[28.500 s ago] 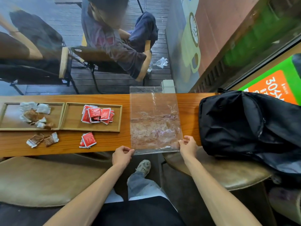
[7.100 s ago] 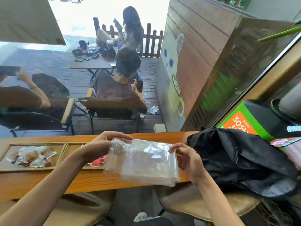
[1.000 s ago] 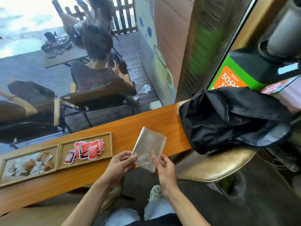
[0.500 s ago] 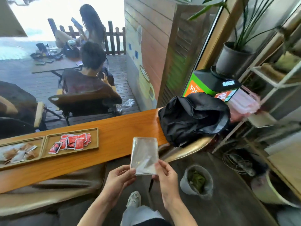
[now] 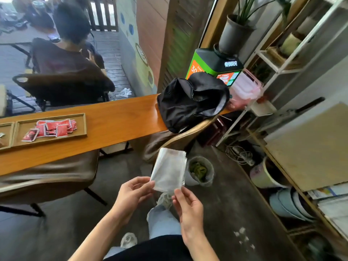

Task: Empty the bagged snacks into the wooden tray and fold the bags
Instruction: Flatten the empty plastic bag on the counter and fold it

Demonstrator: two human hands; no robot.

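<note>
Both hands, left (image 5: pixel 131 193) and right (image 5: pixel 188 206), pinched the folded bag (image 5: pixel 168 169) above a bin (image 5: pixel 200 171); a black backpack (image 5: pixel 190 100) sat on the surface (image 5: pixel 120 123) beside the wooden tray (image 5: pixel 82 125).

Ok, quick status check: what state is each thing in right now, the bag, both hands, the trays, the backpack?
Clear plastic bag: folded small, held in the air off the counter.
Left hand: pinches the bag's lower left corner.
Right hand: pinches the bag's lower right edge.
Wooden tray: holds the red packets, piled at its left side.
Second tray: mostly out of frame, contents unclear.
Black backpack: slumped on the counter's end.
Lined bin: open, green scraps inside.
</note>
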